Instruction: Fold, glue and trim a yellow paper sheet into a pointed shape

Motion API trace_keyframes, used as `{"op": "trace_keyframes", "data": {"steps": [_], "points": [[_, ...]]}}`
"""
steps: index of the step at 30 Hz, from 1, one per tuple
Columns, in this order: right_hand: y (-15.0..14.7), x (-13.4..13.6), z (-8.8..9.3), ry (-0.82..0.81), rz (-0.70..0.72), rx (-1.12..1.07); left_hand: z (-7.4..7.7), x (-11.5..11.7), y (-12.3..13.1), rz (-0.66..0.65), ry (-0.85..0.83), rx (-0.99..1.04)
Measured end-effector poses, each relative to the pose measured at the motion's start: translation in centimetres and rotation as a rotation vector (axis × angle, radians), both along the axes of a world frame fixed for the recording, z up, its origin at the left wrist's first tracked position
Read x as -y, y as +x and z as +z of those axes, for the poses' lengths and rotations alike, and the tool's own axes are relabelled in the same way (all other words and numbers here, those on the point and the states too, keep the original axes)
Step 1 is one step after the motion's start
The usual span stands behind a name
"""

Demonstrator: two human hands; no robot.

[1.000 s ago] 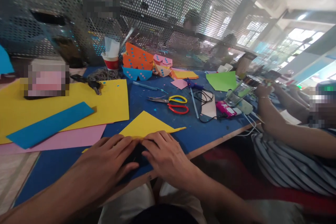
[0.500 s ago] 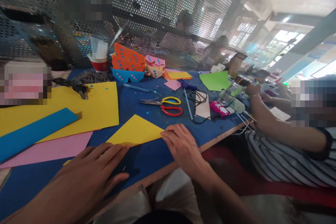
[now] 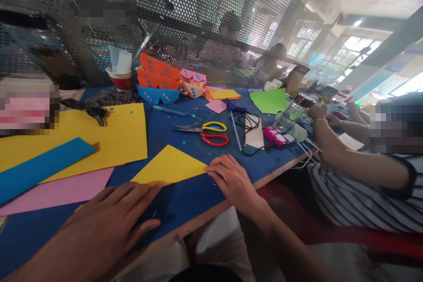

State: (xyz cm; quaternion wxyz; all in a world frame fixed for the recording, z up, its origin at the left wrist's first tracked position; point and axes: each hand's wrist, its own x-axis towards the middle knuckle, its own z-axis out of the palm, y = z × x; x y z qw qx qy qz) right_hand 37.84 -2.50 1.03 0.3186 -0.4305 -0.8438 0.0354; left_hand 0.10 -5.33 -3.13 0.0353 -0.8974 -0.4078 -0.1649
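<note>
While the left hand (image 3: 124, 209) lies flat over the left part of a yellow piece (image 3: 170, 165) of paper or thin card, fingers stretched and thumb spread away, the right hand (image 3: 231, 180) meets its right corner, fingertips drawn close together. Whether those fingertips pinch the corner or merely press it cannot be told. The yellow piece, triangular where it shows, lies near the front edge of a blue counter (image 3: 194, 202), with a sliver of yellow visible beyond the left hand.

Smoothing the near edge appears to be the step in hand. It would be done best with the left palm bearing down steadily as an anchor and the right fingertips working evenly from the middle toward the corner. Any layers, not distinguishable here, should be lined up before firm pressure is applied. The narrow tip looks likeliest to crumple and calls for a lighter touch.

Beyond the piece lie scissors (image 3: 200, 130) with yellow and red handles, points toward the left, leaving working room. To the left, a blue strip (image 3: 46, 167) rests across a larger yellow sheet (image 3: 122, 136); at right sits a co-worker in a striped top (image 3: 350, 198).
</note>
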Motion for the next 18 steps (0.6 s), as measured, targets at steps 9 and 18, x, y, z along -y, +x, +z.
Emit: {"op": "trace_keyframes", "data": {"steps": [9, 18], "points": [[-0.4, 1.1, 0.6, 0.089, 0.009, 0.016, 2.1, -1.0, 0.9, -0.102, 0.015, -0.048], [-0.7, 1.9, 0.2, 0.129, -0.036, 0.024, 2.5, -0.6, 2.8, -0.117, 0.142, 0.001]]}}
